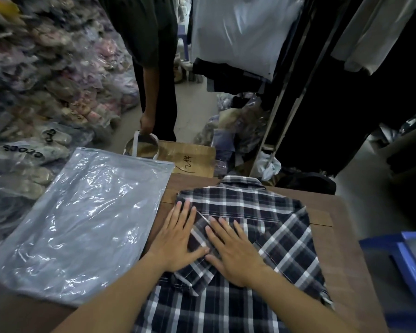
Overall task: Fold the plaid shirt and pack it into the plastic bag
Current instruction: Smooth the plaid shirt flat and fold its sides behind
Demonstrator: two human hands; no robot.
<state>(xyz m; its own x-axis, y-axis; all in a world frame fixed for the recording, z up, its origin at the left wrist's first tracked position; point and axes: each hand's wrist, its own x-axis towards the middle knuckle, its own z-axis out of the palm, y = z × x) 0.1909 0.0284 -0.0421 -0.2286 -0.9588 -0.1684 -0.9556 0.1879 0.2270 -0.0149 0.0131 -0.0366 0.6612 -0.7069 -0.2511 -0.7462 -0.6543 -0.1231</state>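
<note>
The fingers of the left hand (178, 239) are spread out flat. They press down on the left side of the dark blue and white plaid cloth shirt (245, 236). The fingers of the right hand (235, 253) are flat and open too, and they press on a folded sleeve in the middle of the shirt. Neither hand grips anything. The two thumbs are almost touching.

The shirt lies on the brown wooden table (341, 236), with its collar at the far end. Its left side looks folded in over the middle. The near part hangs toward the person and is not folded up yet.

The big clear shiny plastic bag (82, 224) lies flat just left of the shirt. It looks empty.

So the folding has begun but is not done. I think the bottom must be folded up next. Then the shirt has to go into the bag.
</note>
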